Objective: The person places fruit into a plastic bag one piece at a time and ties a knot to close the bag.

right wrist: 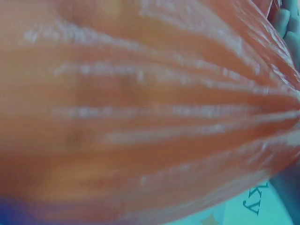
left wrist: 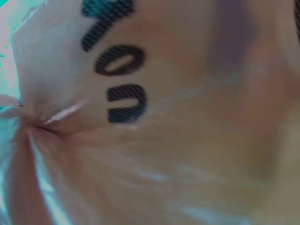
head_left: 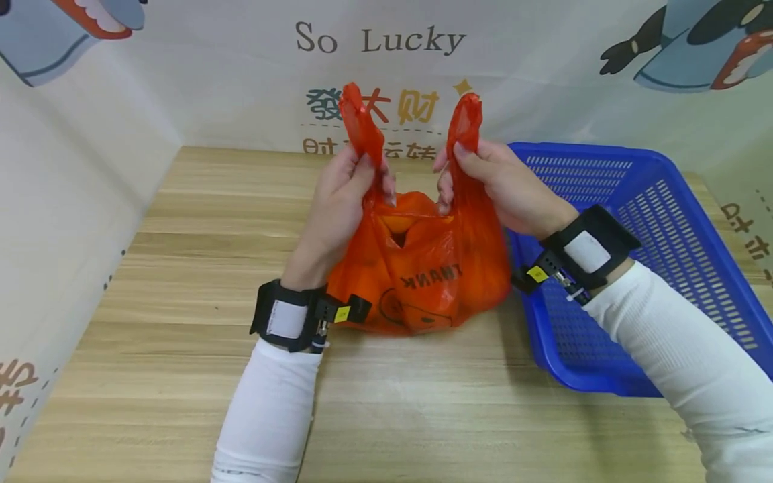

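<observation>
A filled red plastic bag [head_left: 423,282] with dark printed lettering bulges in the middle of the wooden table; its contents are mostly hidden, with orange showing through the mouth. My left hand [head_left: 341,201] grips the bag's left handle, and the loop sticks up above the thumb. The right handle is pinched between thumb and fingers of my right hand [head_left: 513,181]. Close up in the left wrist view, the bag's film [left wrist: 164,154] carries black letters and gathers into creases at the left. Stretched folds of the bag [right wrist: 140,112] fill most of the right wrist view.
A blue plastic basket [head_left: 543,349] with slotted walls stands right of the bag, beneath my right forearm. The wooden table [head_left: 199,282] extends to the left and front. Behind it hangs a white printed backdrop [head_left: 241,80], with a pale side wall [head_left: 66,181] at left.
</observation>
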A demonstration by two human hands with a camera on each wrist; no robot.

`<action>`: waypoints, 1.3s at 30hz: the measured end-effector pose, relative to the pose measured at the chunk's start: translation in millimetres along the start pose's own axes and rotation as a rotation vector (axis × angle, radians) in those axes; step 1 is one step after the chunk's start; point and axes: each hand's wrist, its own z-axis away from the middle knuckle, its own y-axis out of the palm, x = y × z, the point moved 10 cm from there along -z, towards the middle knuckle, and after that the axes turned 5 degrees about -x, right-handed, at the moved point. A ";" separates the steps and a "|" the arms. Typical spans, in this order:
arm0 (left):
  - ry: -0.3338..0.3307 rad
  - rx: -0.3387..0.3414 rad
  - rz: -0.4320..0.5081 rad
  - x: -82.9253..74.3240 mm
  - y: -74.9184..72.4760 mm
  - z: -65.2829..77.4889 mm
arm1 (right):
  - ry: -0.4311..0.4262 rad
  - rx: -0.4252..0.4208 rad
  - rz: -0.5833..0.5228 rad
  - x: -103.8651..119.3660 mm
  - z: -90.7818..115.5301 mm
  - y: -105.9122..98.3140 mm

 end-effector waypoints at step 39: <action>-0.059 0.074 -0.066 16.3 11.9 0.0 | -0.082 -0.132 0.329 3.1 -12.3 15.7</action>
